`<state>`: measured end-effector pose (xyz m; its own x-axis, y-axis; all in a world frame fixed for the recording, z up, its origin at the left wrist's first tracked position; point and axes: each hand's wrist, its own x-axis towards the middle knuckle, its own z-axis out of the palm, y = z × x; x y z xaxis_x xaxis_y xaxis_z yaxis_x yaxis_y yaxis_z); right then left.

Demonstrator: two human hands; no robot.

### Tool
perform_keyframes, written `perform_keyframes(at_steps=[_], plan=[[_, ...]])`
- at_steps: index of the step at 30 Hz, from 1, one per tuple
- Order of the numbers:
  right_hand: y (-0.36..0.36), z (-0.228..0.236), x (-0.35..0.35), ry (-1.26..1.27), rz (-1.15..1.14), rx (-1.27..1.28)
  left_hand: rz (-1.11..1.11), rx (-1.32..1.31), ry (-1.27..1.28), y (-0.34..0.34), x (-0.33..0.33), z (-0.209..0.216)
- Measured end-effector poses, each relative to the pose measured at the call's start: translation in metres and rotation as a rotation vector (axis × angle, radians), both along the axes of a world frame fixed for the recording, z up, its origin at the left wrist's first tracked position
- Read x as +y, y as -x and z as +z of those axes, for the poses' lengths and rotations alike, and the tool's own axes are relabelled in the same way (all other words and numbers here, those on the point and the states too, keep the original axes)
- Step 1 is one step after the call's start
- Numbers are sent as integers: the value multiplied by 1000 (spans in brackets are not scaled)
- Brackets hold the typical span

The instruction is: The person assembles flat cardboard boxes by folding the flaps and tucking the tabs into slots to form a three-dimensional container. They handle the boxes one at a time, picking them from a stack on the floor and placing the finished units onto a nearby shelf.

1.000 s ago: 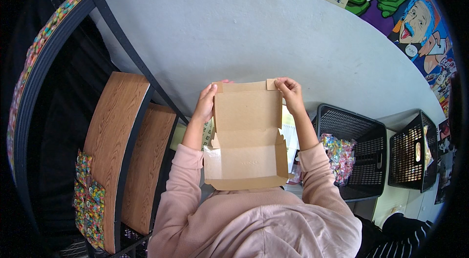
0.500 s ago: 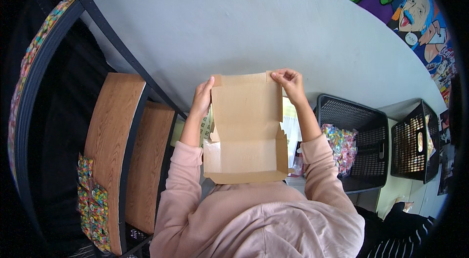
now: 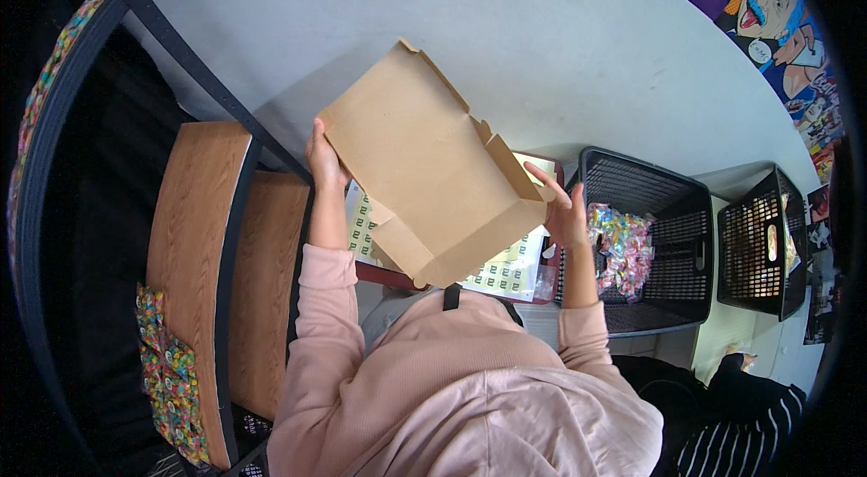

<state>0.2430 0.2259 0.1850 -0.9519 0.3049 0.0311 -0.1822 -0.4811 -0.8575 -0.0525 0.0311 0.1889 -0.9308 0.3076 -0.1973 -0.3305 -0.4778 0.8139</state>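
Note:
An unfolded brown cardboard box [image 3: 411, 138], its lid laid back and side flaps raised, is tilted in the air in front of me. My left hand [image 3: 325, 161] grips its left edge, with the thumb at the corner and the other fingers partly hidden behind the board. At the opposite side my right hand [image 3: 562, 210] has its fingers stretched and apart beside the box's right corner, seemingly touching the flap there. Below the box lies a sheet of printed labels [image 3: 501, 274] on a dark red tray [image 3: 545, 294].
To the right stand a black plastic crate [image 3: 673, 247] with wrapped sweets [image 3: 621, 247] and a smaller black basket [image 3: 768, 247]. Wood-grained shelves [image 3: 194, 233] with candy bags [image 3: 172, 378] are at left. A pale wall [image 3: 506, 34] rises ahead. Another person's striped sleeve [image 3: 741, 432] shows lower right.
The box has turned, its lid end swinging up and its right side dropping. My right hand has left the top corner and moved down to the right corner; the left keeps its hold.

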Motion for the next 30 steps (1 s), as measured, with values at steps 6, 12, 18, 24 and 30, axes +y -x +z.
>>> perform_keyframes(at_steps=[6, 12, 18, 24, 30], plan=[[13, 6, -28, -372, -504, -282, 25, -78, -53, -1, -12, -29], [24, 23, -37, -404, -761, -174, 191, -110, -116, -20, -36, -39], [32, 46, -53, -1086, -971, 60, -20, 333, -71, -71, -38, -23], [38, 66, -67, -1494, -1023, 480, -689, 114, -347, -139, 12, 73], [26, 78, -62, -1405, -830, 454, -658, 312, -180, -131, 13, 87]])
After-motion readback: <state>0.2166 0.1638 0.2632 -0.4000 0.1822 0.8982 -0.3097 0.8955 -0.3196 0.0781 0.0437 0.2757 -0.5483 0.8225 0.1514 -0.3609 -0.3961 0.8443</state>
